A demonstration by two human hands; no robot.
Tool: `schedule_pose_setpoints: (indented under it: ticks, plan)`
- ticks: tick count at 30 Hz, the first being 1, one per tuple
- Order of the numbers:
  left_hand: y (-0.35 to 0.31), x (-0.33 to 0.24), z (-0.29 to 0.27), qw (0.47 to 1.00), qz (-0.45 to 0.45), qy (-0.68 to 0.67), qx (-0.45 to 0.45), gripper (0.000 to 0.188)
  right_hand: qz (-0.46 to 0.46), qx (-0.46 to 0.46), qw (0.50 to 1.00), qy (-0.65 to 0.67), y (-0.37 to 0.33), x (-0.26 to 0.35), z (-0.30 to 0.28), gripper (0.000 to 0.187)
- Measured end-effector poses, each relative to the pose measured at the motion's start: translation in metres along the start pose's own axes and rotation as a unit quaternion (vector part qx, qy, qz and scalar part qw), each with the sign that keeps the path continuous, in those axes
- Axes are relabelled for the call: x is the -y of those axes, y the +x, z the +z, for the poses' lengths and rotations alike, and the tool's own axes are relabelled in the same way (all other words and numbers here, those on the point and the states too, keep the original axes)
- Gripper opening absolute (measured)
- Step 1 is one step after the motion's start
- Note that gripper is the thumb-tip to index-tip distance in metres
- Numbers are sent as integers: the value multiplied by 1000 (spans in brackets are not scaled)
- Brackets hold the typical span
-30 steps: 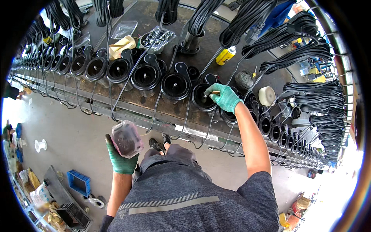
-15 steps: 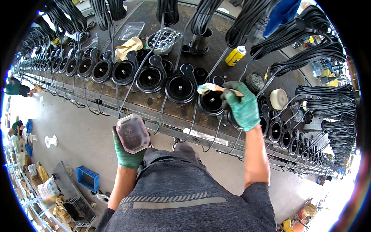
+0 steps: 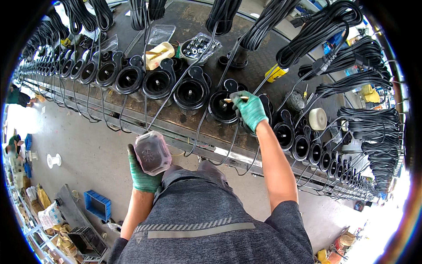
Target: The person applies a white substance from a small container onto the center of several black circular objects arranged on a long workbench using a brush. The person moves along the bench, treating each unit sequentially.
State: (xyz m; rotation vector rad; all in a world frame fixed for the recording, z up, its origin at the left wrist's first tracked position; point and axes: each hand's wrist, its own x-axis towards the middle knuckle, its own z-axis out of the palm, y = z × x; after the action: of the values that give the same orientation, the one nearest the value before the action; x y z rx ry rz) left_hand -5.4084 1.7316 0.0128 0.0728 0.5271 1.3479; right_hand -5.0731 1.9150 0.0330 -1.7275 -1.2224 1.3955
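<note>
My right hand (image 3: 251, 111), in a green glove with dark fingertips, is closed around the pale wooden handle of a brush (image 3: 228, 100). The bristle end is lowered into a round black housing (image 3: 212, 108) on the bench; my fingers partly cover its right side. A central post shows inside the similar housing (image 3: 190, 93) to its left. Lower down, in front of my body, my gloved left hand (image 3: 145, 177) grips a clear, pink-tinted plastic container (image 3: 152, 152) with cut corners. Its contents are hard to make out.
Black housings line the bench's front edge both ways, their grey cables hanging over it. Coiled black cables (image 3: 304, 38) hang above. Behind stand a bowl of metal fittings (image 3: 192, 52), a cream container (image 3: 159, 54), a yellow can (image 3: 276, 73) and a white roll (image 3: 318, 119).
My right hand has moved left with the brush, from one housing to its left neighbour, and the bristles have dipped inside. The view has shifted slightly. My left hand still holds the container.
</note>
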Motion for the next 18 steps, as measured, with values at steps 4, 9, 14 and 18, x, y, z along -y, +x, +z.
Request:
schedule_pose_setpoints:
  ticks: [4,9,14,18]
  plan:
    - [3,-5,-5,996,22,13,-80,60,36,53,997,-32,20,21,3,25]
    - [4,-17,-19,999,-11,19,-24,59,-17,180,946,-268,15,45,1,19]
    - [9,-19,-26,1000,-7,-13,-17,61,-130,178,880,-422,8,38,0,16]
    - [8,-24,-20,1000,-3,-6,25,55,-146,159,883,-417,2,38,-1,17]
